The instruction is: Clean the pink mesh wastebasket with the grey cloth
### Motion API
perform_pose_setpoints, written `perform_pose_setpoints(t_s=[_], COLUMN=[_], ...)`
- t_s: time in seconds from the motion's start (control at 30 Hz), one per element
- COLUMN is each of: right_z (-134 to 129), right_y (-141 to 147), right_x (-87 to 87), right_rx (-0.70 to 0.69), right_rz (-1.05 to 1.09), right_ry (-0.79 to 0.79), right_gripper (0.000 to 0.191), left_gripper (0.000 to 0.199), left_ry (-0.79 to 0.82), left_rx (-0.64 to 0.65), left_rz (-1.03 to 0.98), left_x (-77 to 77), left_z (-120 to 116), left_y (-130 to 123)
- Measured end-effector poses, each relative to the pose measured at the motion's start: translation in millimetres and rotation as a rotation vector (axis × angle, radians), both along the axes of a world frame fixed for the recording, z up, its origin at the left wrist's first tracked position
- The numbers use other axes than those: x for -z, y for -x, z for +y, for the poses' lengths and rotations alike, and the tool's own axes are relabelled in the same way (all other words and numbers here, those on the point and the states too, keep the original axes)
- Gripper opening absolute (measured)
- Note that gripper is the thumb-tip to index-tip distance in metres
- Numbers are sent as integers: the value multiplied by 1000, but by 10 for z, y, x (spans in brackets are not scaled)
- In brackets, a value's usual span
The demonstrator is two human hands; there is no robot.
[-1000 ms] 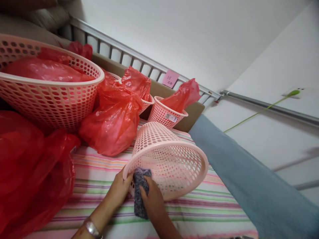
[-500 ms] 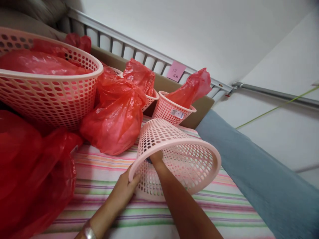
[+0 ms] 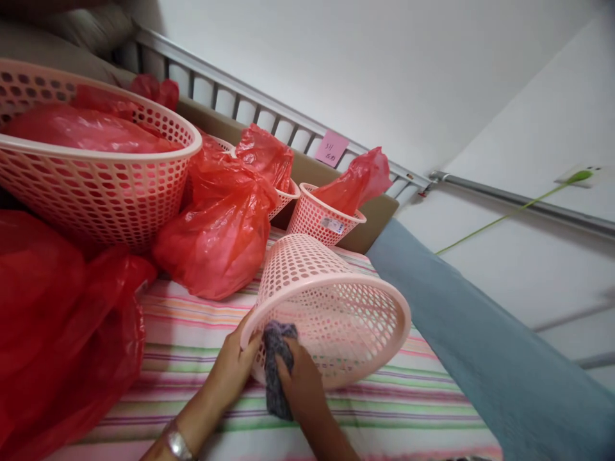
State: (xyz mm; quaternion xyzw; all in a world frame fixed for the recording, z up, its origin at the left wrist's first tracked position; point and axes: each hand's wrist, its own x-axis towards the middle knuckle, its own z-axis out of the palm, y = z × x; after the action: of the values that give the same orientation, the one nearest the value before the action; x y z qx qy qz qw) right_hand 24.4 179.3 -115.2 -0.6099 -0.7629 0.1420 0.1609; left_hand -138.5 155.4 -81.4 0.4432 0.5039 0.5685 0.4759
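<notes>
A pink perforated plastic basket (image 3: pixel 307 259) lies tilted on its side on a striped cloth, its open mouth towards me. My left hand (image 3: pixel 235 358) grips the left side of its rim, thumb inside and the other fingers around the outside, partly hidden. In my right hand (image 3: pixel 300 378) is a crumpled dark grey cloth (image 3: pixel 277 378), pinched between thumb and fingers. The cloth is at the basket's mouth, close to the left inner rim, and part of it hangs down in front.
Red plastic bags (image 3: pixel 216 237) and a large pink basket (image 3: pixel 100 186) with red plastic inside crowd the left. A smaller labelled basket (image 3: pixel 319 221) stands behind. Beyond are a metal rail (image 3: pixel 269 96) and a pink note (image 3: pixel 331 148). Blue-grey fabric (image 3: pixel 461 320) borders the striped cloth (image 3: pixel 202 320).
My right hand has come back from deep inside the basket to its mouth, bringing the grey cloth into plain view. My left hand keeps its hold on the rim.
</notes>
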Motion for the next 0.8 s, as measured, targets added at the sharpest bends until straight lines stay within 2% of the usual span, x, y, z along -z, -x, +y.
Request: perform_pose_setpoints(t_s=[0.1,0.17,0.23,0.33,0.43,0.5,0.6,0.7,0.8], right_z=[-198,-100,165,730,1229,1425,1525,1501,1374], right_y=[-198,-230,-185,-69,-14,-26,-65,-66,-20], right_x=[33,9,-34,-83,-73,-44,-15,-34,-75], right_rx=[16,34,63,162,215,221,229,228,219], right_rz=[20,-16,-79,-162,-133,-100,-86,-99,-131], right_ry=[0,-3,-14,-9,-28,-55,-61,-48,-22], right_gripper=[37,37,37,38,43,47,47,44,40], left_gripper=[42,42,43,43,44,44,43,44,45], left_ry=[-8,4,2,12,54,68,76,59,95], left_rx=[110,135,134,113,121,125,154,181,87], left_rz=[-12,-11,3,33,22,3,16,47,100], left_x=[32,77,130,186,185,163,132,128,147], left_z=[-30,-17,11,34,1,-32,-54,-23,23], left_y=[-102,-144,-163,-183,-239,-288,-310,-245,-169])
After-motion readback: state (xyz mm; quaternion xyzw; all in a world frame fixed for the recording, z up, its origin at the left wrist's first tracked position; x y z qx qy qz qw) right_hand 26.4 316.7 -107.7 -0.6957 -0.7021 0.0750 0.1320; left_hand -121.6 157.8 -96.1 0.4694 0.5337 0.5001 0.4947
